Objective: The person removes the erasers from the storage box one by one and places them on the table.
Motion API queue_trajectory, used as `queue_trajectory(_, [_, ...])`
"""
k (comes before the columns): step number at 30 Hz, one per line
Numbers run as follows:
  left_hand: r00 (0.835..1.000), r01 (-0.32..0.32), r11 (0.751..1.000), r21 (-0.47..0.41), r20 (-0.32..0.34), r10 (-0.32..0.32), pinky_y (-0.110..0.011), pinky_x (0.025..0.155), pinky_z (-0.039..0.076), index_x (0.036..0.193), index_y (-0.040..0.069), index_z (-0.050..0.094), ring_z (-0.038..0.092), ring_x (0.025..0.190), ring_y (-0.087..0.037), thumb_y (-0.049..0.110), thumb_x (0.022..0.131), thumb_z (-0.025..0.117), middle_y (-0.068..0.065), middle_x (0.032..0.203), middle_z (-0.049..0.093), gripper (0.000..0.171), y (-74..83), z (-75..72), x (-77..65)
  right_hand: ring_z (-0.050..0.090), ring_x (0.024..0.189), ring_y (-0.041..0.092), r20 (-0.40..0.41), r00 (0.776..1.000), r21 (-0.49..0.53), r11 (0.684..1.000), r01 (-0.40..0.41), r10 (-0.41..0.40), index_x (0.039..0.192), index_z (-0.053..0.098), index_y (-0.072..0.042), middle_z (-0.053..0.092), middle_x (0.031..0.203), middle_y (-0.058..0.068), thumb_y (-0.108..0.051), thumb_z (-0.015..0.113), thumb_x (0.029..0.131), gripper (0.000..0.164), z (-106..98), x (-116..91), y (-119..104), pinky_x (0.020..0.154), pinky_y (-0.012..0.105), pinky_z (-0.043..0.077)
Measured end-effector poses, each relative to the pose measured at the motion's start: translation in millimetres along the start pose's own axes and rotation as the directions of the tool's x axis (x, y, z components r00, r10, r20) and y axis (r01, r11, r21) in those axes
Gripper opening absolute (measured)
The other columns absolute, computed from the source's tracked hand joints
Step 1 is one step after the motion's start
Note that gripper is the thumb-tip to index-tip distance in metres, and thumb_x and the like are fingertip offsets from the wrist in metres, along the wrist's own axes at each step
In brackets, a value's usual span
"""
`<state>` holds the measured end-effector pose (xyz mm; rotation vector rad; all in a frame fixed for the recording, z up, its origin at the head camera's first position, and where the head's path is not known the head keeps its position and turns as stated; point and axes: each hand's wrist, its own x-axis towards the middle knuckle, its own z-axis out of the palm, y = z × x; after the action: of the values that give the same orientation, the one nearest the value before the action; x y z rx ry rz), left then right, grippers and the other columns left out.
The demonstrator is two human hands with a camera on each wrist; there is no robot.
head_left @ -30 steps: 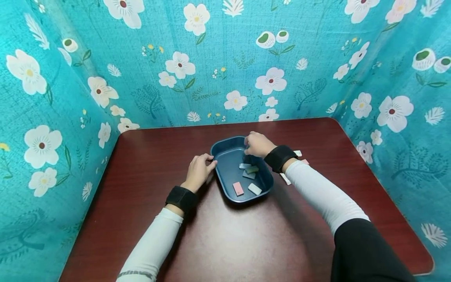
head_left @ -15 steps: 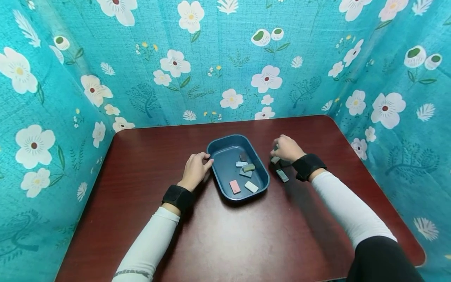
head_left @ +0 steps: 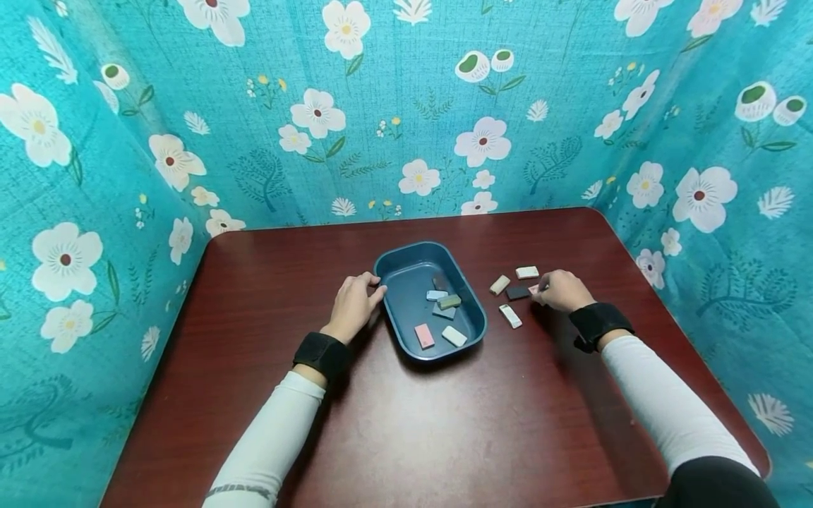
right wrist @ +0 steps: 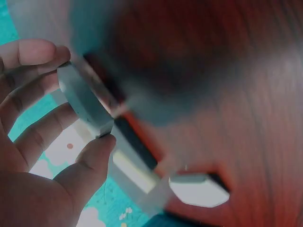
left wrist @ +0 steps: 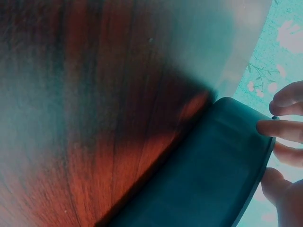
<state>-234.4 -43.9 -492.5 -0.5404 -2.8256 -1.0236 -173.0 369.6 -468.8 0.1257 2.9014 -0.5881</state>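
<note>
My left hand (head_left: 353, 305) pinches the left rim of a dark blue tray (head_left: 399, 326) with rounded corners. In the left wrist view, fingers and thumb sit at the edge of the tray (left wrist: 203, 161). Inside lie several small rectangular blocks, among them a pink block (head_left: 424, 336), a white block (head_left: 454, 336) and a green block (head_left: 449, 301). Right of the tray, my right hand (head_left: 564, 291) is low over the table beside a pinkish block (head_left: 534, 290). The right wrist view shows thumb and fingertips pinching a grey-green looking block (right wrist: 85, 99) on edge.
Near the right hand, a white block (head_left: 527, 272), a beige block (head_left: 500, 285), a dark block (head_left: 517, 293) and another pale block (head_left: 510, 316) lie on the reddish-brown table (head_left: 279, 282). A turquoise floral curtain (head_left: 381, 141) surrounds the table's back and sides.
My right hand has moved from over the tray rightward to the loose blocks, uncovering a dark block in the tray. My left hand has stayed on the rim.
</note>
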Motion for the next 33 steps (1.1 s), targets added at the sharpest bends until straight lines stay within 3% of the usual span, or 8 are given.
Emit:
queue_trajectory(5, [1.000,-0.024,1.000,0.009,-0.017,0.025,-0.042,0.087,0.043,0.107,0.004,0.065,0.051,0.102,-0.025,0.025,0.090,0.063,-0.010,0.103,0.065,0.027,-0.4,1.7,-0.4,0.053,0.072,0.027,-0.008,1.000,-0.040,0.999,-0.016,0.016,0.095,0.065,0.002,0.061,0.087,0.016,-0.019,0.070,0.078,0.028,4.0,0.4,8.6,0.064,0.039,0.042])
queue_trajectory(14, [0.999,-0.042,0.999,0.025,-0.022,0.043,-0.042,0.088,0.043,0.107,0.004,0.065,0.051,0.104,-0.026,0.027,0.091,0.062,-0.010,0.103,0.065,0.029,-1.7,2.0,-0.7,0.052,0.067,0.024,0.012,1.000,-0.051,0.999,-0.012,0.012,0.083,0.064,-0.001,0.059,0.068,0.004,-0.017,0.072,0.077,0.019,8.0,-1.2,5.6,0.062,0.037,0.041])
queue_trajectory(23, [0.999,-0.032,0.999,0.035,-0.021,0.032,-0.042,0.089,0.042,0.108,0.004,0.065,0.051,0.105,-0.026,0.026,0.091,0.062,-0.011,0.103,0.064,0.028,-0.7,1.1,0.2,0.056,0.076,0.030,-0.021,1.000,-0.081,0.997,-0.004,0.003,0.090,0.061,0.002,0.061,0.080,0.012,-0.020,0.076,0.074,0.031,7.0,-0.2,4.2,0.070,0.046,0.044])
queue_trajectory(33, [0.999,-0.024,0.999,0.026,-0.020,0.025,-0.041,0.087,0.042,0.109,0.004,0.065,0.051,0.103,-0.026,0.025,0.091,0.062,-0.010,0.103,0.064,0.029,0.0,1.8,0.6,0.057,0.078,0.032,-0.028,0.999,-0.091,0.996,0.014,-0.017,0.104,0.060,0.005,0.061,0.094,0.020,-0.021,0.067,0.085,0.033,-19.4,7.5,-19.8,0.065,0.044,0.045])
